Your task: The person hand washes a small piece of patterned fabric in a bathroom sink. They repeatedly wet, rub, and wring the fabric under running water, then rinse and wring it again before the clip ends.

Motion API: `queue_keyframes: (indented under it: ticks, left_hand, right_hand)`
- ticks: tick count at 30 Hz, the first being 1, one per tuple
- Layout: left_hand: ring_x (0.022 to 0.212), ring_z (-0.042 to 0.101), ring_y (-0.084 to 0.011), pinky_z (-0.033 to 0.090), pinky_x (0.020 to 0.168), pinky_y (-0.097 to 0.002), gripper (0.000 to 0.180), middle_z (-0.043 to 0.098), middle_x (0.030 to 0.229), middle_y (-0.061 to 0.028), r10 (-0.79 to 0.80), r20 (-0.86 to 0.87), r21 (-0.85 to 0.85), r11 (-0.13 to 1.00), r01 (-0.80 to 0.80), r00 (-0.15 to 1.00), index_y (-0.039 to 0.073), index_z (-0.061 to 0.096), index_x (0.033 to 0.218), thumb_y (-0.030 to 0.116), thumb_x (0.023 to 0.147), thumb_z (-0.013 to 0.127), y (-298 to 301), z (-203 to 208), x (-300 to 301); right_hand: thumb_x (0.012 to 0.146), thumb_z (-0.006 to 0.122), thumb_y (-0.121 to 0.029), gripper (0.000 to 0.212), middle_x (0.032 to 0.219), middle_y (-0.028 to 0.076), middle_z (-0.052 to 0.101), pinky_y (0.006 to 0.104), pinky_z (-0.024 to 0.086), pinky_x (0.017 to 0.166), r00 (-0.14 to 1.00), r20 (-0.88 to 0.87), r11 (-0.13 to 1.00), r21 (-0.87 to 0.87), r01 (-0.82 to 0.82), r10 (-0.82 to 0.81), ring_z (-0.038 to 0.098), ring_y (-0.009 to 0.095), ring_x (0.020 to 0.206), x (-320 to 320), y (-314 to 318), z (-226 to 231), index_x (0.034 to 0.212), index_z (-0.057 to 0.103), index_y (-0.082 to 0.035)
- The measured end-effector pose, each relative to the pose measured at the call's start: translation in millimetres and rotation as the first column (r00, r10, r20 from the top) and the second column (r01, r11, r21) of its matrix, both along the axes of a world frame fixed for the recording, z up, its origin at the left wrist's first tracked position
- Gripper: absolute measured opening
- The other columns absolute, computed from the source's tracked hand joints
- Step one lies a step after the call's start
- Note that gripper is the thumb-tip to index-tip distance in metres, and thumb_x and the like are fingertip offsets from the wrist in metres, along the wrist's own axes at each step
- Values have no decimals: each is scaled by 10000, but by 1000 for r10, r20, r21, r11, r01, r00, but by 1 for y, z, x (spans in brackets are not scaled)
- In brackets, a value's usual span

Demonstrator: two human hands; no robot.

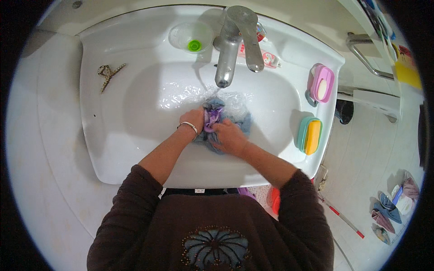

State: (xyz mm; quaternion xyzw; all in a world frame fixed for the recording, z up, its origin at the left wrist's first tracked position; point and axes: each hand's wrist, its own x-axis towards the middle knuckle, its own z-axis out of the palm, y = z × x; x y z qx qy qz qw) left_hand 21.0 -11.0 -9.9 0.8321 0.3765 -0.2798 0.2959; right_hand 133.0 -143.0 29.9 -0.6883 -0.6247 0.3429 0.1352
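Note:
A wet blue-grey cloth (244,124) with a purple patch (211,118) is bunched in the white sink (149,144), under the metal faucet (227,63). Water runs from the spout onto it and splashes around. My left hand (193,119), with a white band at the wrist, is closed on the cloth's left side. From the right, my right hand (229,137) grips the purple part and the folds beside it. The fingertips of both hands are partly hidden in the fabric.
On the rim stand a clear cup (181,35) with a green piece, a tube (270,59) behind the faucet, a pink soap dish (329,77) and a teal dish with yellow soap (312,137). A hair clip (107,76) lies left. Slippers (386,210) rest at far right.

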Motion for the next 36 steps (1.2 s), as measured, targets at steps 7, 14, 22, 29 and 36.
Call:
queue_keyframes:
  ticks: [7,14,22,29,36]
  left_hand:
    - [888,641,-344,522,747,-442,313,649,970,-179,-82,87,64,995,76,993,60,502,1155,137,852,493,-1,-9,3]
    - [848,643,-354,529,740,-426,500,585,1060,-207,-181,-3,113,977,180,983,56,353,1349,120,870,484,-15,17,-13]
    - [948,605,-377,498,774,-458,644,532,1112,-174,-115,131,89,991,103,985,286,274,1362,107,824,579,-9,46,-26]
    - [922,609,-378,494,751,-462,372,608,990,-185,16,91,20,1000,-18,996,132,407,1153,149,820,571,2,7,-10]
    - [880,626,-381,496,728,-481,203,637,931,-194,27,106,88,996,-36,994,77,424,1058,111,864,474,7,-3,3]
  right_hand:
    - [772,640,-322,306,917,137,621,442,497,734,868,245,895,229,382,-433,599,320,840,-3,69,-48,928,619,-59]
    - [785,573,-489,487,911,176,647,450,494,772,650,215,644,-106,758,-729,617,367,866,32,97,-41,881,681,-24]
    - [713,688,-336,320,1257,95,511,461,441,867,877,264,916,129,381,-402,471,350,1082,47,25,-20,886,667,-67]
    - [644,724,-215,242,1166,83,532,419,432,853,954,22,927,231,-295,299,510,307,977,16,-1,26,834,645,-87]
    - [739,648,-343,257,808,96,601,415,467,758,960,204,968,199,151,-192,563,280,799,-8,40,-39,737,623,-88]
